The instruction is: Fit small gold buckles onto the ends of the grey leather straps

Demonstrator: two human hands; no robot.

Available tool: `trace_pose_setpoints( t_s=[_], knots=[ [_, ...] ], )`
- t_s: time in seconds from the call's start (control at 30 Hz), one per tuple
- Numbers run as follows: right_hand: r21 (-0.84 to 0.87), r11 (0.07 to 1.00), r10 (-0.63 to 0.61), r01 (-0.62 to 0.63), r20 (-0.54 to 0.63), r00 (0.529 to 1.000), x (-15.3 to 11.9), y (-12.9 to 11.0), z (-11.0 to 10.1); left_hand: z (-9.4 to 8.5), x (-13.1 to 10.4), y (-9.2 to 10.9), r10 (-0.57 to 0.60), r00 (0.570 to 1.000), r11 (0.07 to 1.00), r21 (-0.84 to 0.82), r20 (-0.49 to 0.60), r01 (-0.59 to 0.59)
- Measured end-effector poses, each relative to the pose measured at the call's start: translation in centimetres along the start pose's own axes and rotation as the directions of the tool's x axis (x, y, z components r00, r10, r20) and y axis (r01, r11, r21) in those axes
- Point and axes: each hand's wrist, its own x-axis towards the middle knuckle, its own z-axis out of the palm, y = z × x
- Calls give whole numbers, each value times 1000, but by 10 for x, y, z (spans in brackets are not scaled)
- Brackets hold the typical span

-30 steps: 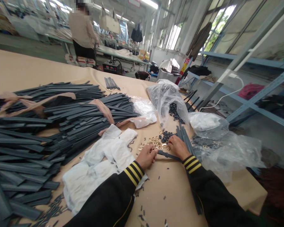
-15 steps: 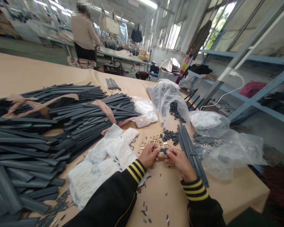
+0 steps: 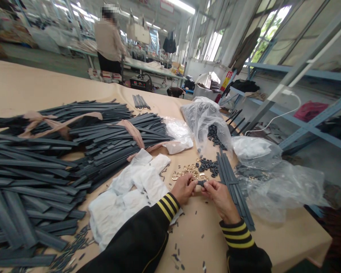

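Note:
Between my hands a short dark strap piece (image 3: 201, 182) is stretched level above the table. My left hand (image 3: 184, 188) pinches its left end, and my right hand (image 3: 221, 198) grips the right end with thumb and fingers. Whether a buckle is on the strap is hidden by my fingers. Just beyond my hands lie loose gold metal buckles (image 3: 186, 169) and a heap of small dark loops (image 3: 208, 167). To the right of my right hand rests a bunch of long dark straps (image 3: 233, 185).
Bundles of dark straps (image 3: 113, 140) tied with cloth fill the left side. A white cloth (image 3: 116, 204) lies near my left sleeve. Clear plastic bags (image 3: 284, 185) stand at the right, beside blue shelving (image 3: 309, 125). A co-worker (image 3: 109, 41) stands beyond the table.
The whole view has shifted slightly, so things appear a little further right. Both hands still hold the strap piece, and my right fingers sit closer over its end.

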Motion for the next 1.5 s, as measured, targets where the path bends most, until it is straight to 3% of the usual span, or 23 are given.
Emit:
trace_pose_setpoints(
  t_s=[0.27, 0.37, 0.6, 0.8, 0.9, 1.03, 1.13, 1.27, 1.43, 1.5],
  knots=[
    [-149, 970, -196, 193, -1, 981, 1, 4, 3, -1, -1, -1, 32, 997, 990, 136, -63, -23],
    [-161, 963, -218, 215, 3, 976, 1, 5, 3, -1, -1, -1, 19, 999, 994, 105, -42, -14],
    [-375, 875, -305, 306, 66, 950, -4, -2, 2, 3, -4, -1, 76, 997, 993, 85, 29, -79],
    [-199, 952, -230, 232, 32, 973, -4, -4, 3, 4, -1, 1, -20, 999, 982, -186, 30, 25],
    [-123, 975, -179, 187, 70, 981, -3, -4, 4, 4, -1, 1, -44, 999, 981, -188, 25, 48],
    [-201, 946, -233, 255, 128, 964, 0, -8, 13, 4, 0, -1, -48, 999, 989, -136, 20, 51],
    [-339, 882, -301, 328, 131, 945, 1, -11, 22, 4, 0, -2, -74, 997, 988, -136, 13, 76],
    [-525, 718, -417, 456, 199, 887, -1, -18, 22, 1, 1, 0, -94, 994, 961, -255, 49, 103],
    [-644, 449, -540, 620, 357, 762, 5, -30, -11, -2, 2, 1, -109, 993, 928, -354, 49, 119],
    [-712, 354, -549, 607, 367, 751, 11, -33, -28, -3, 2, 2, -131, 991, 922, -363, 39, 136]
  ],
)
